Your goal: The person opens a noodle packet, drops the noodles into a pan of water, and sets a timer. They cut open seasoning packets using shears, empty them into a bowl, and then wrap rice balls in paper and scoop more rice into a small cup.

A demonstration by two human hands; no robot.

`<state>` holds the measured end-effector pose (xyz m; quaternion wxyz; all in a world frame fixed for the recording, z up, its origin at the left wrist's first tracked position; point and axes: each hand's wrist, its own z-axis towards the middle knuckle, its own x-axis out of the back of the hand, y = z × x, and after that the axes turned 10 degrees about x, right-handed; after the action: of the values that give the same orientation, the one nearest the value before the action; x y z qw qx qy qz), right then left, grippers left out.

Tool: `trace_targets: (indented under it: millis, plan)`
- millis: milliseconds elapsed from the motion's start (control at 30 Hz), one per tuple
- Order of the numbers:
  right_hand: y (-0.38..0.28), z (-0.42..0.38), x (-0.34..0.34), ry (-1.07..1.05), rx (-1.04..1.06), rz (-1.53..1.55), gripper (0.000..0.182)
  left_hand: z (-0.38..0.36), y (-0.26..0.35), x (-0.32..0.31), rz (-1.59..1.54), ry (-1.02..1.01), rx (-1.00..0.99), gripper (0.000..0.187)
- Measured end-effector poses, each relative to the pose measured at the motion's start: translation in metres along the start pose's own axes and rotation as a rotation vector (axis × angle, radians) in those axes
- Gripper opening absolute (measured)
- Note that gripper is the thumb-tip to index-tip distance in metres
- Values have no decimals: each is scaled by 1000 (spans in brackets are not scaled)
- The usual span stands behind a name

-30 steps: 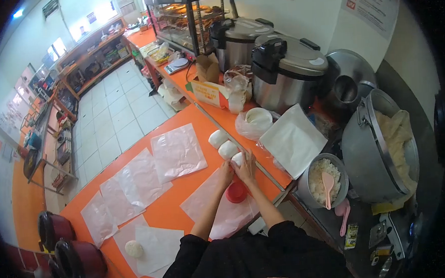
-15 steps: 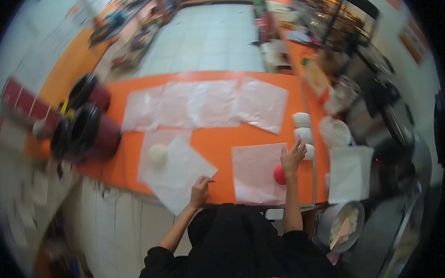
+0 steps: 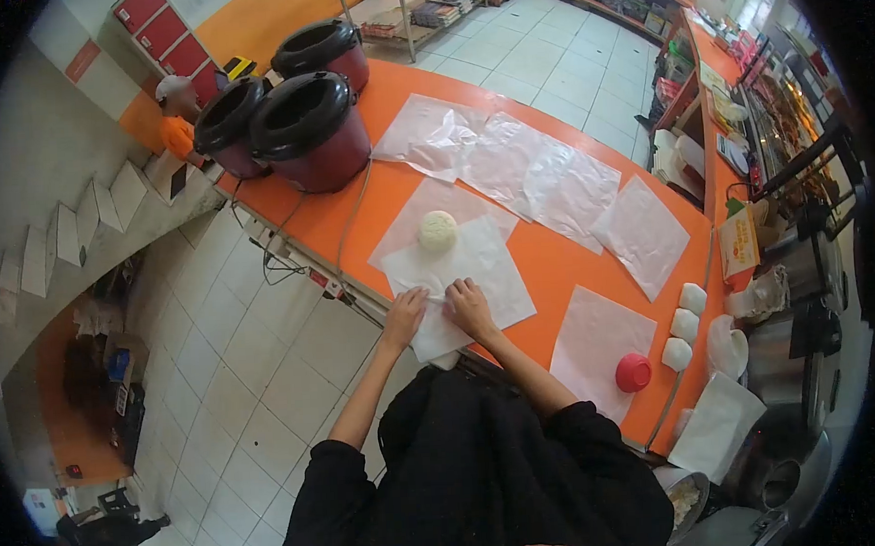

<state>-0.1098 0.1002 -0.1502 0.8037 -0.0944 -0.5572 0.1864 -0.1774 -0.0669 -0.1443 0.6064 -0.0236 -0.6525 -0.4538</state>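
Note:
My left hand (image 3: pixel 407 316) has its fingers bent onto the near left part of a white paper sheet (image 3: pixel 486 274), gripping it. Close by on its right, my right hand (image 3: pixel 468 309) curls its fingers on the same sheet, and the paper is creased between them. Just beyond, a round white mound that looks like rice (image 3: pixel 438 231) rests at the sheet's far edge. A translucent pinkish sheet (image 3: pixel 394 244) lies partly underneath. To the right, a red bowl (image 3: pixel 633 373) sits upside down on another pinkish sheet (image 3: pixel 597 339).
Several pinkish sheets (image 3: pixel 575 189) lie along the table's far side. Black-lidded maroon cookers (image 3: pixel 309 132) stand at the left end, cords hanging down. Small white bundles (image 3: pixel 684 326) line the right edge, near a paper stack (image 3: pixel 718 427). A person in orange (image 3: pixel 178 133) is beyond.
The view has turned left. My right hand has left the red bowl and white bundles and come to the white paper. My left hand is now on that paper too.

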Motion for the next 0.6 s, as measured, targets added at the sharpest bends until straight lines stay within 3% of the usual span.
trace_targets:
  millis: [67,167,300,400,433,533,600]
  plan:
    - [-1,1,-7,-39,-14,-54,12,5,2,11,-57,-82,33,41]
    - [5,-2,-8,-14,-56,-17,5,12,-5,12,-98,-41,-19,45]
    - [5,-1,26,23,-30,39,2,22,-5,29,142,92,-129,45]
    - [10,-6,51,-24,47,-63,2,28,-20,28,196,168,-218,39]
    - [9,-8,58,-126,1,-39,7,31,-28,31,191,159,-264,37]
    - [-11,-12,68,73,-34,105,6,39,-47,35,92,116,-325,25]
    - [-25,-12,57,168,-34,-59,9,46,-60,38,-8,61,-311,23]
